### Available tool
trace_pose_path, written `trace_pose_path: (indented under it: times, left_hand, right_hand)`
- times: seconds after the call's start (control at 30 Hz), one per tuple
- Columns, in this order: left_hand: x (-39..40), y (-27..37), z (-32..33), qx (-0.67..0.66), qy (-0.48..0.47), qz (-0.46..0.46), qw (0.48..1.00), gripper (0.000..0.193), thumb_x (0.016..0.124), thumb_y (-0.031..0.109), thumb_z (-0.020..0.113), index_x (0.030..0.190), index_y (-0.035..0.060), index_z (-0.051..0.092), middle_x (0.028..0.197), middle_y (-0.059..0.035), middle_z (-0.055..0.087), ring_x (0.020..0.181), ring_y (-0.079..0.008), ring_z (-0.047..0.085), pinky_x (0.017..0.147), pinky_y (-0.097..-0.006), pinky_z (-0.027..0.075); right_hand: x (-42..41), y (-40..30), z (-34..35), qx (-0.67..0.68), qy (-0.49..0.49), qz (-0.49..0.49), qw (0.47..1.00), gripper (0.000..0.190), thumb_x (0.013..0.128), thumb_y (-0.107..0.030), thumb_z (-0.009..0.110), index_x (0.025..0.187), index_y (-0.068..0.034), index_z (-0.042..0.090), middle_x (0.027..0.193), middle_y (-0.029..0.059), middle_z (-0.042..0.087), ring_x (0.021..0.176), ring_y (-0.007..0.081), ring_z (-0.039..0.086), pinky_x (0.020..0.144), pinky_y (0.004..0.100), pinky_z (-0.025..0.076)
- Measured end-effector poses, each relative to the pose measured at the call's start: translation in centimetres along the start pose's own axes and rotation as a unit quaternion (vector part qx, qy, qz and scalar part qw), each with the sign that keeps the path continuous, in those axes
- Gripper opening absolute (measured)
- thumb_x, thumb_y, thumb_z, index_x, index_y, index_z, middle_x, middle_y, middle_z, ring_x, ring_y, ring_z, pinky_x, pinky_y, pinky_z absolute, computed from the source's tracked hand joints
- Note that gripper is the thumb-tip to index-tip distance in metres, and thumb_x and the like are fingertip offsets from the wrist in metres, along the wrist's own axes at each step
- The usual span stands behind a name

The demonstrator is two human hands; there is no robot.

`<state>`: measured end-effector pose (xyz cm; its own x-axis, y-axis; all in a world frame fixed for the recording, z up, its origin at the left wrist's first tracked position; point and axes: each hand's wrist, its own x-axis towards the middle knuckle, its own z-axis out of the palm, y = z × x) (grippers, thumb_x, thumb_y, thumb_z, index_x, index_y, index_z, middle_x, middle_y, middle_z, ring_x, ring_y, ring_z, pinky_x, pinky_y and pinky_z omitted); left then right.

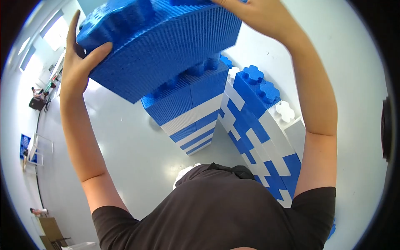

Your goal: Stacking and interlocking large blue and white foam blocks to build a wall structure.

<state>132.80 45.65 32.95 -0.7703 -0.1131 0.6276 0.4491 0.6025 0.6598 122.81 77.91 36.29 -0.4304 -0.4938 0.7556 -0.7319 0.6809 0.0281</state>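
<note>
A large blue building block [168, 53] with ribbed sides and rounded studs spans the top of the view, raised between both arms. My left hand [82, 61] grips its left end, thumb and fingers spread around a corner stud. At the upper right, my right hand [250, 12] lies against the block's other end, its fingers partly cut off by the frame's edge. Beneath the block stands a tall stack of blue and white blocks [193, 120], with blue studs on top partly hidden. Whether the block touches those studs cannot be told.
Close on the right rises a wall of blue and white blocks [250, 134], with studs [269, 91] on top. Far left are a seated person [38, 93], a white table [32, 148] with a blue crate [25, 146], and another person [39, 211] beside brown boxes [50, 229].
</note>
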Motion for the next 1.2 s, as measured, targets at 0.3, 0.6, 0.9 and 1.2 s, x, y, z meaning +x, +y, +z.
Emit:
trace_pose_path:
  times: [0.3, 0.6, 0.9, 1.2]
  left_hand:
    - [1.8, -4.3, 1.8, -0.050, -0.049, 0.037, 0.997, 0.096, 0.063, 0.030, 0.081, 0.143, 0.0070, 0.034, 0.127, -0.0221, 0.050, 0.118, -0.0338, 0.052, 0.101, -0.0396, 0.040]
    - [2.6, -6.0, 1.9, -0.007, -0.078, 0.015, 0.997, 0.096, 0.067, 0.047, 0.078, 0.143, 0.0115, 0.032, 0.130, -0.0258, 0.047, 0.123, -0.0404, 0.047, 0.101, -0.0454, 0.041]
    - [2.9, -6.2, 2.6, 0.042, -0.084, 0.015, 0.995, 0.097, 0.063, 0.060, 0.073, 0.142, 0.0180, 0.034, 0.129, -0.0271, 0.047, 0.119, -0.0464, 0.048, 0.100, -0.0494, 0.040]
    - [1.2, -7.5, 4.0, 0.013, -0.066, 0.001, 0.998, 0.097, 0.062, 0.057, 0.071, 0.142, 0.0187, 0.032, 0.129, -0.0260, 0.045, 0.118, -0.0427, 0.050, 0.101, -0.0444, 0.040]
  right_hand:
    - [-0.7, 2.0, 6.1, 0.256, -0.028, 0.070, 0.964, 0.060, 0.091, -0.031, 0.056, 0.140, -0.006, 0.034, 0.136, 0.0257, 0.044, 0.123, 0.0371, 0.047, 0.105, 0.0425, 0.038]
    - [0.5, 3.2, 8.3, 0.214, -0.060, 0.119, 0.968, 0.053, 0.092, -0.033, 0.052, 0.137, -0.008, 0.037, 0.129, 0.0255, 0.050, 0.118, 0.0373, 0.052, 0.100, 0.0437, 0.043]
    - [-0.9, 3.3, 8.3, 0.176, -0.092, 0.180, 0.964, 0.055, 0.093, -0.039, 0.050, 0.139, -0.012, 0.034, 0.126, 0.0261, 0.053, 0.116, 0.0394, 0.054, 0.100, 0.0458, 0.043]
    - [-1.7, 3.5, 9.3, 0.141, -0.082, 0.166, 0.973, 0.055, 0.092, -0.041, 0.051, 0.138, -0.013, 0.036, 0.119, 0.0266, 0.058, 0.110, 0.0406, 0.058, 0.096, 0.0457, 0.045]
